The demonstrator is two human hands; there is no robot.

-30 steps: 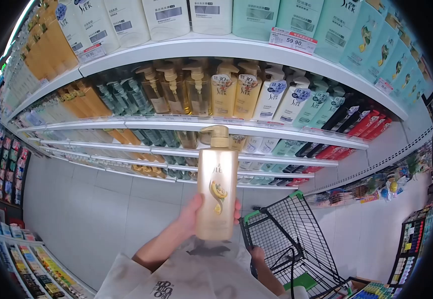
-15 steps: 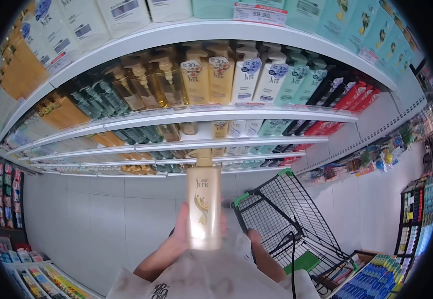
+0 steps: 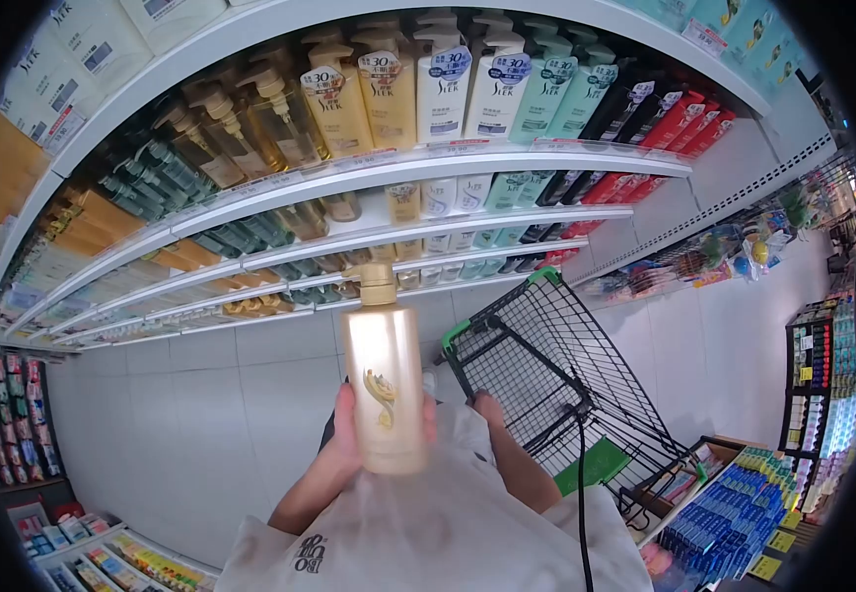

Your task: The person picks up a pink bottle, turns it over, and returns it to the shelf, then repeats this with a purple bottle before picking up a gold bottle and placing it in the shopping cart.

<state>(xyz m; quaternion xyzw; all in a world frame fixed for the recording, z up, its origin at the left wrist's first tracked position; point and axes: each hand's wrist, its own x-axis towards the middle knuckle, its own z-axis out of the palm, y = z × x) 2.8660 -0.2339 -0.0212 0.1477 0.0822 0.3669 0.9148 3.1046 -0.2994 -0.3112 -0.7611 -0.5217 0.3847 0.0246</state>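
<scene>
My left hand [image 3: 349,434] grips a tall gold pump bottle [image 3: 383,380] upright in front of my chest; its pump head points up and a gold swirl shows on the front. My right hand [image 3: 488,407] rests on the near edge of the black wire shopping cart [image 3: 546,375] with green corners, just right of the bottle. Only the fingers of the right hand show past my pale sleeve.
Store shelves [image 3: 349,173] with rows of pump bottles in gold, white, teal, black and red run across the top. White tiled floor [image 3: 201,414] lies below. Low racks of goods stand at the bottom left [image 3: 103,562] and right [image 3: 744,503].
The bottle has come down and slightly left, closer to my chest. The view has tilted downward, so the shelves sit higher and the cart shows more fully.
</scene>
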